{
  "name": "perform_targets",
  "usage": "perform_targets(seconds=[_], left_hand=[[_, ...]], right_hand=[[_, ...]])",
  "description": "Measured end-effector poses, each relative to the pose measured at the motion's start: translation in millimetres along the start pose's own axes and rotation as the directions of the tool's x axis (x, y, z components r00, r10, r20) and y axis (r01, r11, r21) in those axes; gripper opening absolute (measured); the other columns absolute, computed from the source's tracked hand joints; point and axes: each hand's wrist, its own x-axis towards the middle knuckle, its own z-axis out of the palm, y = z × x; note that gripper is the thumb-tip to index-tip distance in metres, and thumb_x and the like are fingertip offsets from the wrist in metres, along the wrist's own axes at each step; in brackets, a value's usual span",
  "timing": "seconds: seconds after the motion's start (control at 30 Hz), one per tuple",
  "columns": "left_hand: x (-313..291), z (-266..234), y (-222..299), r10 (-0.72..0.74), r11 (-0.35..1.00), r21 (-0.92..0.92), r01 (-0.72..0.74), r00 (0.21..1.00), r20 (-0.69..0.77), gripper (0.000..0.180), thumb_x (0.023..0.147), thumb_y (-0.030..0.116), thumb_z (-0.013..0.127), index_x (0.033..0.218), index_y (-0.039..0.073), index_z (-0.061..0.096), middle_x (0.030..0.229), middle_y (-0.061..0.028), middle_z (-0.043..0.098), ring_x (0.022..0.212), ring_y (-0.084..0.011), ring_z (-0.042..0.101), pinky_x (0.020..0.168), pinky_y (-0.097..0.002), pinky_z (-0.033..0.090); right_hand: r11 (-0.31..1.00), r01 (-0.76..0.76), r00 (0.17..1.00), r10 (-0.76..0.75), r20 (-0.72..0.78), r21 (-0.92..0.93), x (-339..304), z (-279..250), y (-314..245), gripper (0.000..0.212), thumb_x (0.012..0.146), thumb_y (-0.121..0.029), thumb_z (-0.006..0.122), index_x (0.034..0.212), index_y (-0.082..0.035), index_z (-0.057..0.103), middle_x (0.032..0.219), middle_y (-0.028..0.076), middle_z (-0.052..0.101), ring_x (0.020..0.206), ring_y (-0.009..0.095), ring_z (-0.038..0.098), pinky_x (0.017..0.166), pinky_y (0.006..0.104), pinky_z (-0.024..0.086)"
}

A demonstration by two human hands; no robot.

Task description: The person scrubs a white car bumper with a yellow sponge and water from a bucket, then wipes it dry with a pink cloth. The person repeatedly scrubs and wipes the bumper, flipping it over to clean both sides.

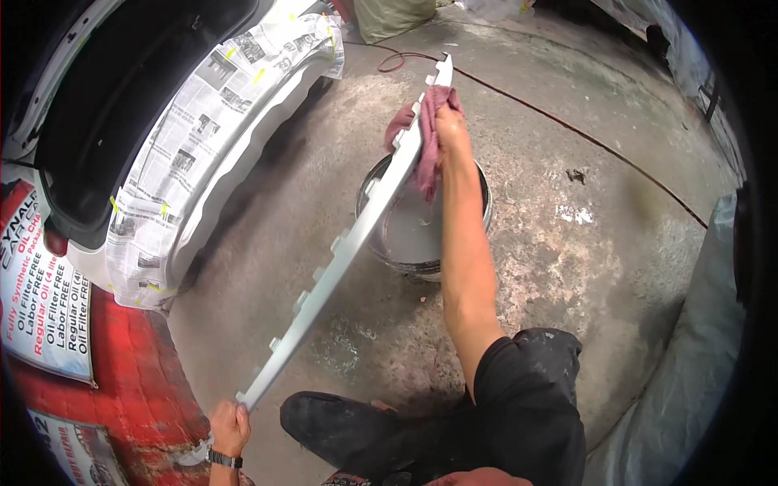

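A long pale grey car trim strip (328, 271) with clip tabs along one edge slants from lower left to upper middle. Its near end is gripped by my left hand (230, 427), fingers closed round it. Farther up, my right hand (451, 125) presses a dusky pink cloth (429, 158) against the strip near its far end; the cloth hangs over both sides. Beneath the cloth stands a round bucket (488, 190) of cloudy grey water, partly hidden by the strip and my right arm.
Newspaper-masked car bodywork (194, 154) is at the left, beside a red painted wall (138, 348) and a printed banner (49, 300). A dark reddish hose (559, 113) crosses the concrete floor (527, 267). Grey sheeting (689, 364) lines the right. A pale sack (393, 18) sits at the back.
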Motion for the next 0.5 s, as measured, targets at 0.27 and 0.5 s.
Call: perform_targets(seconds=[0.27,0.5], left_hand=[[-58.1,-18.5,-12.1,-0.033,0.999,-0.008,0.032,0.999,-0.037,0.018,0.091,0.006,0.054,0.073,0.002,0.049,0.067,-0.0156,0.047,0.061,-0.0362,0.050,0.056,-0.0474,0.039],[-86.0,-16.6,-28.4,-0.015,0.998,0.052,0.018,0.998,-0.055,0.015,0.087,0.009,0.059,0.075,0.003,0.051,0.068,-0.0142,0.050,0.061,-0.0363,0.053,0.054,-0.0471,0.041]], right_hand=[[0.987,-0.152,0.974,0.157,0.161,-0.041,50.7,-23.4,-1.3,0.041,0.097,-0.046,0.062,0.088,-0.006,0.067,0.073,0.009,0.067,0.055,0.025,0.065,0.049,0.0412,0.057],[0.989,-0.089,0.993,0.080,0.082,0.115,70.6,-24.9,14.6,0.022,0.098,-0.018,0.050,0.094,-0.004,0.066,0.083,0.013,0.067,0.069,0.026,0.065,0.058,0.0415,0.057]])
